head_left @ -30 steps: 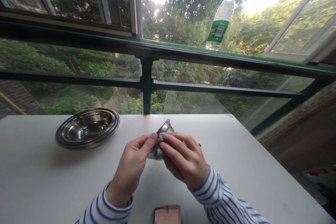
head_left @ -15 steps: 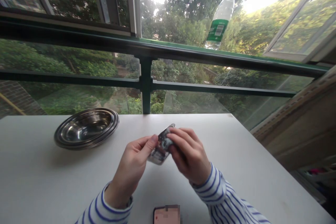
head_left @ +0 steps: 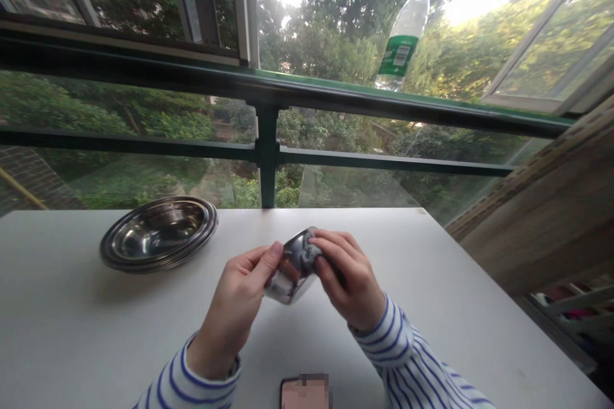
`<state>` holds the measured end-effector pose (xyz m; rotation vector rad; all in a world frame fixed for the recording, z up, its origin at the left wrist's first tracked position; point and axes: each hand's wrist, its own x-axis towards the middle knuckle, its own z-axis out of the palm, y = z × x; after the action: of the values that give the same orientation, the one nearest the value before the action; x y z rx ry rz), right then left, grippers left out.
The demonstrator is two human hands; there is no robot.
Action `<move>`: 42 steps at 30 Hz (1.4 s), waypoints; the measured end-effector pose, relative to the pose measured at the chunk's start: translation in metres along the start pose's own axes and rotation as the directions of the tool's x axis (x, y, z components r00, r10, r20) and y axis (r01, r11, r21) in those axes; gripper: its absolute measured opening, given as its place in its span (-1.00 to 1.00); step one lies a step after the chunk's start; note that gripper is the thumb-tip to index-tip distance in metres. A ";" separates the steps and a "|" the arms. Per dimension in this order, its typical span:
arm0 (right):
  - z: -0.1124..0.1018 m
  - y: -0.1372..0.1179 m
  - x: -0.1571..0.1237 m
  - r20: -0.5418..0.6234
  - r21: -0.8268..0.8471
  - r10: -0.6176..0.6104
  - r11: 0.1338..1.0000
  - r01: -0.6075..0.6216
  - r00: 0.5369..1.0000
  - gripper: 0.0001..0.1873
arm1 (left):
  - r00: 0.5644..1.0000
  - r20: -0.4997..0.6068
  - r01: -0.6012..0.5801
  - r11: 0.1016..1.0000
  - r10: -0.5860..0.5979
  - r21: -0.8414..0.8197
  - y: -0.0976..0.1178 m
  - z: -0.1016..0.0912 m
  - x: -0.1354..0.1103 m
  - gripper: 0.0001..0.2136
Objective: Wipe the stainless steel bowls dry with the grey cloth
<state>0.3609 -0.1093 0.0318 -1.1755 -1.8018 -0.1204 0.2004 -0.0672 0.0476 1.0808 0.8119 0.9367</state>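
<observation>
Over the white table, my left hand [head_left: 242, 300] pinches the rim of a small shiny metal bowl [head_left: 289, 275] between thumb and fingers. The bowl is tilted, its inside facing me. My right hand [head_left: 350, 278] is closed around a bunched grey cloth [head_left: 309, 255] and presses it against the bowl's inner wall near the upper right rim. Part of the cloth lies hidden under the fingers. To the left, a stack of wider metal bowls [head_left: 160, 234] rests on the table, apart from both hands.
On the white table [head_left: 412, 255], a phone [head_left: 307, 394] lies at the near edge. A clear bottle with a green label [head_left: 400, 45] stands by the dark green railing [head_left: 336, 91] beyond the table. Windows and trees are behind; shelving [head_left: 570, 313] is at the right.
The small bowl has turned, so more of its inside and side shows. My right hand and the grey cloth have shifted slightly toward the upper right rim.
</observation>
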 end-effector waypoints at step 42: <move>-0.009 -0.008 0.003 0.066 0.139 0.031 0.990 -0.040 0.997 -0.64 | 0.993 -0.012 0.101 0.922 -0.113 -0.373 0.005 -0.017 0.005 -0.86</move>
<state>0.3606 -0.1168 0.0422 -1.1214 -1.8135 0.0643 0.1862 -0.0558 0.0471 0.6853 0.6782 0.9710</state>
